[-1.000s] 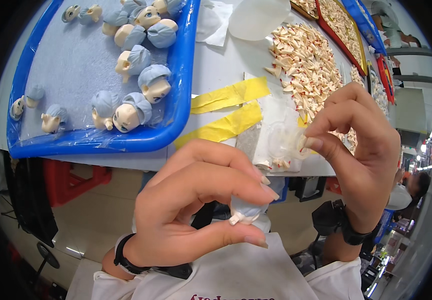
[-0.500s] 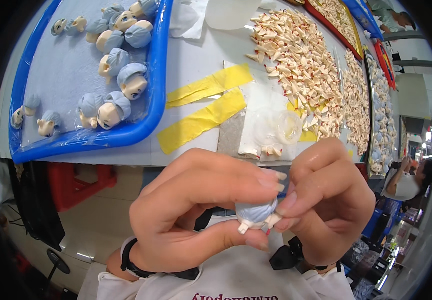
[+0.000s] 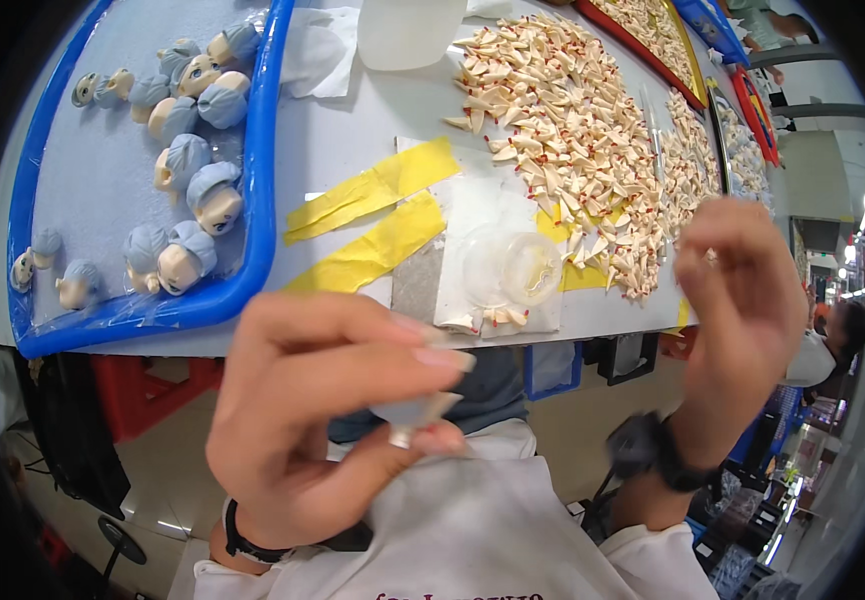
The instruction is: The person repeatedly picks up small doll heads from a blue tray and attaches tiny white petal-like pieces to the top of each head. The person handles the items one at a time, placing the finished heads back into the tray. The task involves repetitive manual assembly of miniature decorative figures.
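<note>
At left, a blue tray is holding doll heads; the left hand is pinching a small blue-topped head between thumb and fingertips, off the near edge of the bench. Farther right, cream pieces are lying piled, and the right hand is hovering nearby, loosely curled, its grip too blurred to determine.
</note>
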A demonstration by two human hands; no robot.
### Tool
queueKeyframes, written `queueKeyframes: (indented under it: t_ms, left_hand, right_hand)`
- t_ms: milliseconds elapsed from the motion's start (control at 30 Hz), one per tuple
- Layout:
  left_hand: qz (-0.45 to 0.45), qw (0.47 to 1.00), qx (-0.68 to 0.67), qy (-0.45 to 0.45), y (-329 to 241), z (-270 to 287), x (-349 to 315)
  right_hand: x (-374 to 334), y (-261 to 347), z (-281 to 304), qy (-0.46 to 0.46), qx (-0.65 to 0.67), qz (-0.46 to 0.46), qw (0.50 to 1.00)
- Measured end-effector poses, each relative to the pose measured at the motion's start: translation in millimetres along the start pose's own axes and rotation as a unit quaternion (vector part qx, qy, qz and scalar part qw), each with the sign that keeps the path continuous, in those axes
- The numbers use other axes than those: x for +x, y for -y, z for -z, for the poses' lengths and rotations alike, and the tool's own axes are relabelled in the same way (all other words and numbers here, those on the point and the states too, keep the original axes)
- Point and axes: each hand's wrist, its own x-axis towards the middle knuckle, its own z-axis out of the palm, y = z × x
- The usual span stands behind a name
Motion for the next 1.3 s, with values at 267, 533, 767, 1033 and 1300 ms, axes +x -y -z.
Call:
queueKeyframes:
  t_ms: [267, 533, 767, 1033, 1300]
  left_hand:
    - [0.033, 0.990, -0.118, -0.068, 5, -9, 3]
    - [0.040, 0.996, -0.073, -0.044, 3, -8, 3]
    - [0.060, 0.994, -0.080, -0.041, 1, -10, 1]
    - [0.068, 0.996, -0.057, -0.022, 3, -3, -5]
    - [0.089, 0.986, -0.125, -0.058, 1, -7, -8]
  right_hand:
    - [22, -30, 3, 0.102, -0.206, -0.002, 0.973]
    - [29, -37, 3, 0.095, -0.191, 0.036, 0.976]
    - [30, -41, 10, 0.034, -0.182, 0.073, 0.980]
    - [22, -33, 10, 0.010, -0.034, -0.053, 0.998]
    - [15, -34, 11, 0.006, -0.004, -0.077, 0.997]
